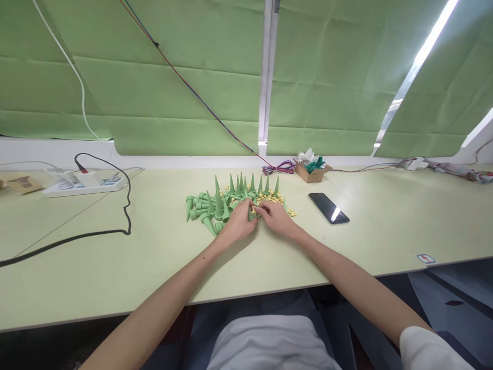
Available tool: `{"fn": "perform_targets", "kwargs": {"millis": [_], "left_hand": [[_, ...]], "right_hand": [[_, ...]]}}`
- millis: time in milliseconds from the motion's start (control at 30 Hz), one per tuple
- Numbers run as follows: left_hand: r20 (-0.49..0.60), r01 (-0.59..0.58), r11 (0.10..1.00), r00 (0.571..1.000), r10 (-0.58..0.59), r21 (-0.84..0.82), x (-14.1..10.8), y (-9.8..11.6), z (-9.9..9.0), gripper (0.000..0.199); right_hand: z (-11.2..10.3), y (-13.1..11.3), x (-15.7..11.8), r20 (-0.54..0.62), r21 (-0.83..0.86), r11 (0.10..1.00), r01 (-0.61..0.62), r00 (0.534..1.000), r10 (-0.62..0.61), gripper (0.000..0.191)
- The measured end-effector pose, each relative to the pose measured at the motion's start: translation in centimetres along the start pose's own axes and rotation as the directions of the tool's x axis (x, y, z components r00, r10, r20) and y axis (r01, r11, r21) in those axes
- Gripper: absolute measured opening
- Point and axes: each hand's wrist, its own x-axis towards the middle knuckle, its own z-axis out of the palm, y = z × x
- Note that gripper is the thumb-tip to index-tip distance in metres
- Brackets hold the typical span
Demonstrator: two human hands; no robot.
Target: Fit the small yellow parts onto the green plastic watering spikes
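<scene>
My left hand is closed around a green plastic cone, part of which shows between thumb and fingers. Close against it, my right hand pinches at the cone's end, where a bit of yellow shows; the small piece is mostly hidden by the fingertips. A heap of green cones spreads to the left and behind my hands, some standing point up, others lying on their sides. Small yellow plastic pieces lie scattered just beyond and beside my right hand.
A black phone lies to the right. Behind it stands a small cardboard box with clear and green plastic, beside bundled wires. On the left are a white power strip and a black cable crossing the table.
</scene>
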Motion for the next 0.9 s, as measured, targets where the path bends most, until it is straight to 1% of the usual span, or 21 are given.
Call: {"fn": "perform_targets", "kwargs": {"millis": [133, 300, 533, 667, 900], "left_hand": [[-0.013, -0.004, 1.000, 1.000, 0.004, 0.001, 0.01, -0.01, 0.00, 0.019], [-0.039, -0.099, 0.995, 0.994, 0.100, 0.027, -0.02, 0.05, -0.01, 0.017], [-0.025, -0.143, 0.989, 0.989, 0.145, 0.042, -0.12, 0.14, -0.23, 0.022], [-0.046, -0.150, 0.988, 0.987, 0.152, 0.044, -0.06, 0.10, -0.14, 0.021], [-0.097, -0.123, 0.991, 0.987, 0.127, 0.050, -0.02, 0.01, -0.13, 0.018]], "right_hand": [[0.02, 0.06, -0.04, -0.007, -0.018, 1.000, -0.006, 1.000, 0.005, 0.035], [0.09, 0.34, 0.04, -0.002, -0.037, 0.999, -0.010, 1.000, 0.010, 0.042], [0.09, 0.39, 0.08, -0.003, -0.052, 0.999, -0.007, 1.000, 0.007, 0.049], [0.16, 0.37, 0.12, -0.013, -0.025, 1.000, -0.015, 1.000, 0.014, 0.049], [0.15, 0.58, 0.27, -0.069, -0.006, 1.000, 0.006, 0.998, -0.006, 0.042]]}}
